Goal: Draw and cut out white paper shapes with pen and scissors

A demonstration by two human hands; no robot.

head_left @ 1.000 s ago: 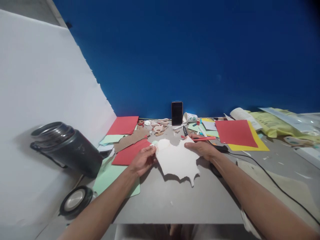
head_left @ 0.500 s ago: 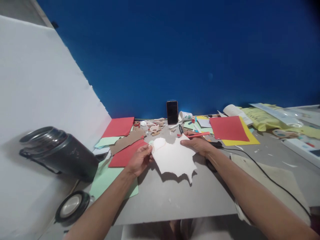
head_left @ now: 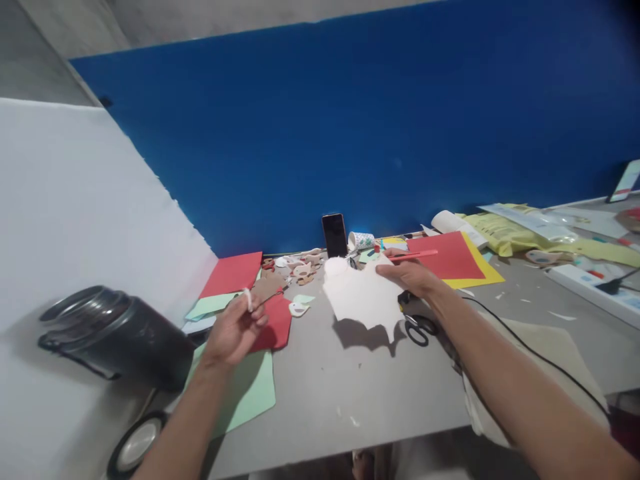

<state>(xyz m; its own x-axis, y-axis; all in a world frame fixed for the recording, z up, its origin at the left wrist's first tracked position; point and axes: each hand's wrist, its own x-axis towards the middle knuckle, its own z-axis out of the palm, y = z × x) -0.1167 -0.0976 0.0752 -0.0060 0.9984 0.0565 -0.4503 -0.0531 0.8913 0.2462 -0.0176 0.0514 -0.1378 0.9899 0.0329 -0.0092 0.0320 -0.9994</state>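
Observation:
Pinched between the thumb and fingers of my right hand (head_left: 407, 275) is a white paper cutout (head_left: 360, 300) with a scalloped, pointed lower edge, raised over the table. A thin red stick-like tool (head_left: 414, 255), perhaps a pen or a cutter, also sits in that hand. My left hand (head_left: 234, 331) is closed, apart from the cutout, with a small white scrap (head_left: 249, 299) at its fingertips. Beneath and beyond that hand lies red paper (head_left: 274, 323). Black-handled scissors (head_left: 419, 329) rest beside my right wrist. A small bird-shaped paper piece (head_left: 299, 309) lies between my hands.
A dark flask (head_left: 150, 340) leans at the left, its lid (head_left: 137, 445) nearby. A phone (head_left: 335, 235) stands against the blue partition. Red and yellow sheets (head_left: 450, 260) lie at right, with a black cable (head_left: 530, 347) over a beige cloth (head_left: 555, 363). Green paper (head_left: 250, 387) lies front left.
My left hand has let go of the cutout's left edge and moved left with a small white scrap. The cutout has shifted right and away in my right hand, and the view has tilted up.

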